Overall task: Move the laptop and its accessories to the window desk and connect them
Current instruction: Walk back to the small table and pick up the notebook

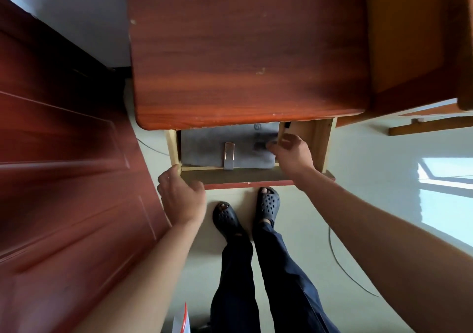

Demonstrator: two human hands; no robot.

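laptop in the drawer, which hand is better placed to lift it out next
Right, probably. The right hand is inside the open drawer, fingers over the laptop near its right end. The left hand sits outside at the drawer's front left corner, off the laptop.

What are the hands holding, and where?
Nothing for sure. The right hand reaches onto the laptop, too blurred to tell a grip; the left hand is open beside the drawer corner.
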